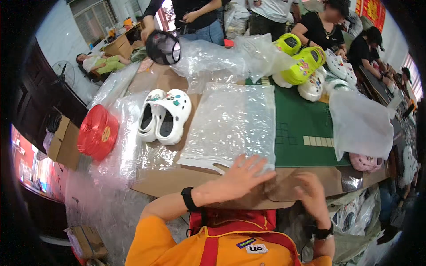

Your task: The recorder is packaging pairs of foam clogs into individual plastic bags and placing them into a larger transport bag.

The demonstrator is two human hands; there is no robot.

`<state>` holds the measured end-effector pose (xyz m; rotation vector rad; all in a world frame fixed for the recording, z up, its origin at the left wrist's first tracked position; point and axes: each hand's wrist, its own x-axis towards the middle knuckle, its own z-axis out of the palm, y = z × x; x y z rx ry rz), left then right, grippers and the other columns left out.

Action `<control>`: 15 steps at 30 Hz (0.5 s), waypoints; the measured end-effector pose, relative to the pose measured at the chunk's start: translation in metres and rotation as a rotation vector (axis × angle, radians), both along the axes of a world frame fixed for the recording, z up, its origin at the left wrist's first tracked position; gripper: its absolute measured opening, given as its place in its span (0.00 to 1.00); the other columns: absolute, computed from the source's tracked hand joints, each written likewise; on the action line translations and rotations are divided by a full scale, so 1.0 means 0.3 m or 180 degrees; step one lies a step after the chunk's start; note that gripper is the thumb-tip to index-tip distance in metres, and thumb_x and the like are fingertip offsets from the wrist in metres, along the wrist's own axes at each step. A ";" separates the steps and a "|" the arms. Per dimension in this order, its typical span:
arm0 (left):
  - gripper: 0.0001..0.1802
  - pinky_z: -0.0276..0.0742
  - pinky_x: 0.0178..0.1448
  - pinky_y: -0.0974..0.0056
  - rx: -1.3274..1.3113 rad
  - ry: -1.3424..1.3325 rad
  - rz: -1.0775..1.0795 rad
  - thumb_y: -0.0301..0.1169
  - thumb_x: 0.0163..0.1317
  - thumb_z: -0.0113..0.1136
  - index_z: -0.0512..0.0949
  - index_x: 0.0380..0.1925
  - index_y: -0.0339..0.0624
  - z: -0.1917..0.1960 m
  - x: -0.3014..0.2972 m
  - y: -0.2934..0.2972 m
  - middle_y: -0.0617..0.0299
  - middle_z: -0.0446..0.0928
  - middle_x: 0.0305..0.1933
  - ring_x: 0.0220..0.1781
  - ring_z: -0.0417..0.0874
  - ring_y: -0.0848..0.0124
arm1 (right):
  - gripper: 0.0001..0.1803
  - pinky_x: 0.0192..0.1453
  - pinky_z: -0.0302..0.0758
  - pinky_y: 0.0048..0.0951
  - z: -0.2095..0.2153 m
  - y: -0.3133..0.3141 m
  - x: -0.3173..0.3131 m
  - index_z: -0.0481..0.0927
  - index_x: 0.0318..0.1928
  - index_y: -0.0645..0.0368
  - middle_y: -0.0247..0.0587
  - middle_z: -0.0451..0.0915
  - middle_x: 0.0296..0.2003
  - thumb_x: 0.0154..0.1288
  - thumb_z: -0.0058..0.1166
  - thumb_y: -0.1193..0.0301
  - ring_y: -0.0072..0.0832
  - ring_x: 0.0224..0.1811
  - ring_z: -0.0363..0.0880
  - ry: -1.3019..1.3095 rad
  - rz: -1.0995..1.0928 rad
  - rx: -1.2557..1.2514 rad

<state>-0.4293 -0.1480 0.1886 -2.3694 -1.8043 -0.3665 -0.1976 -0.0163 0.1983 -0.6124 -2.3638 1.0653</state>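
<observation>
A stack of clear plastic bags (235, 122) lies flat in the middle of the table. My left hand (243, 174) rests open, fingers spread, on the near edge of that stack. My right hand (310, 190) hovers blurred just to the right, at the table's near edge, over brown cardboard; it seems to hold nothing. A pair of white clogs (164, 115) with small charms sits to the left of the bags, on a plastic sheet.
A red spool of twine (97, 132) sits at the table's left edge. Yellow-green clogs (301, 62) and white clogs (339, 66) pile at the far right on the green mat (301, 119). A white bag (359, 124) lies at the right. Several people stand along the far side.
</observation>
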 end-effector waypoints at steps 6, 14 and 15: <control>0.22 0.64 0.51 0.53 -0.0766 -0.0170 0.1101 0.30 0.53 0.52 0.69 0.51 0.48 -0.154 -0.223 -0.127 0.56 0.71 0.49 0.52 0.70 0.61 | 0.18 0.54 0.59 0.44 -0.092 -0.145 -0.314 0.78 0.44 0.45 0.41 0.67 0.53 0.49 0.56 0.68 0.39 0.56 0.63 -0.0512 0.0971 0.1932; 0.20 0.67 0.44 0.59 -0.0146 -0.0425 0.0802 0.25 0.51 0.50 0.71 0.48 0.48 -0.150 -0.255 -0.144 0.61 0.73 0.40 0.43 0.73 0.63 | 0.17 0.49 0.60 0.38 -0.122 -0.054 -0.353 0.77 0.42 0.45 0.35 0.71 0.49 0.48 0.53 0.70 0.32 0.52 0.67 -0.0702 0.0687 0.2403; 0.21 0.67 0.44 0.59 -0.0376 -0.0149 0.0780 0.25 0.51 0.50 0.71 0.48 0.48 -0.154 -0.256 -0.141 0.61 0.73 0.39 0.42 0.73 0.63 | 0.15 0.47 0.61 0.37 -0.132 -0.043 -0.340 0.77 0.41 0.45 0.33 0.73 0.45 0.49 0.53 0.70 0.31 0.48 0.69 -0.0805 0.0601 0.2304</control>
